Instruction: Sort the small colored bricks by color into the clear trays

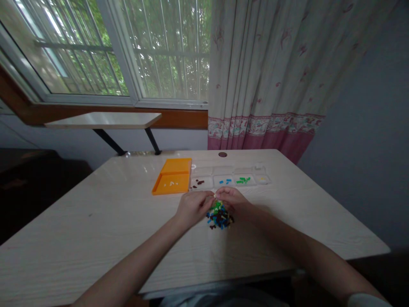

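My left hand (193, 208) and my right hand (234, 200) meet at the fingertips over the table, both closed in a pinch. Between them shows a tiny pale piece (215, 195), too small to make out fully. Just below the fingers lies a loose pile of small plastic pieces (220, 218) in dark brown, blue, green and pale yellow. Beyond my hands stands a clear compartment tray (213, 182), its near row holding brown pieces (200, 182), blue pieces (228, 181), green pieces (243, 180) and a few yellowish ones (262, 179).
An orange case (175, 165) lies opened left of the tray, with several small white pieces (171, 183) in its near half. A raised shelf (108, 120) on black legs stands at the table's far left. Behind are a barred window and a curtain (255, 76).
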A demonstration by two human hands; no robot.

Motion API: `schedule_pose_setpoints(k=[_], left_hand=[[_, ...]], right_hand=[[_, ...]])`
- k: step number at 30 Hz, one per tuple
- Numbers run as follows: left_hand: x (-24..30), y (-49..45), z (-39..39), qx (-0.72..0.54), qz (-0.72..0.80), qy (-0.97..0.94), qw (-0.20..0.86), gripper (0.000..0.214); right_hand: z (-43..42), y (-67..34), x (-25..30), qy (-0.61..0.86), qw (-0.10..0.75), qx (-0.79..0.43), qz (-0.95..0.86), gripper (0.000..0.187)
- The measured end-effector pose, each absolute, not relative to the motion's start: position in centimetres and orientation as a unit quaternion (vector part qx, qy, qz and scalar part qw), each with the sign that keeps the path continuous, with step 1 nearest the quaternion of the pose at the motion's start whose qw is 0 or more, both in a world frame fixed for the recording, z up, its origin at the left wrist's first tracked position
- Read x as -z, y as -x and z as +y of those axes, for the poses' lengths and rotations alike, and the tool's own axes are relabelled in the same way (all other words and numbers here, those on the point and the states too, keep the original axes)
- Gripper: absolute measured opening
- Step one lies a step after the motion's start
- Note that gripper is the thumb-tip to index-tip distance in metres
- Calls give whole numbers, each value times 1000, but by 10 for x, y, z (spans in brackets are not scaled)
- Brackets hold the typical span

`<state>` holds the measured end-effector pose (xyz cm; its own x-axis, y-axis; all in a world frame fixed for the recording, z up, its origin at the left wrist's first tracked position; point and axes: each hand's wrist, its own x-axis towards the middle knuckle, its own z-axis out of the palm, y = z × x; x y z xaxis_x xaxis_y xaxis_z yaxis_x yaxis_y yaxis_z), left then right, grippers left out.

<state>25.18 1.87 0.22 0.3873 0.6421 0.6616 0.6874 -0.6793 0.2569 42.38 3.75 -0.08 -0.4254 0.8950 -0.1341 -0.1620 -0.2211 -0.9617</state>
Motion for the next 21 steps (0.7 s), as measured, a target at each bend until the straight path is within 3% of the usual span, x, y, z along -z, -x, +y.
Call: schedule_pose_setpoints(k=[21], left_hand=[[-2,-251,19,373,-401,836,-37,17]], right_hand=[[37,-422,4,365,391,-695,-481,25]])
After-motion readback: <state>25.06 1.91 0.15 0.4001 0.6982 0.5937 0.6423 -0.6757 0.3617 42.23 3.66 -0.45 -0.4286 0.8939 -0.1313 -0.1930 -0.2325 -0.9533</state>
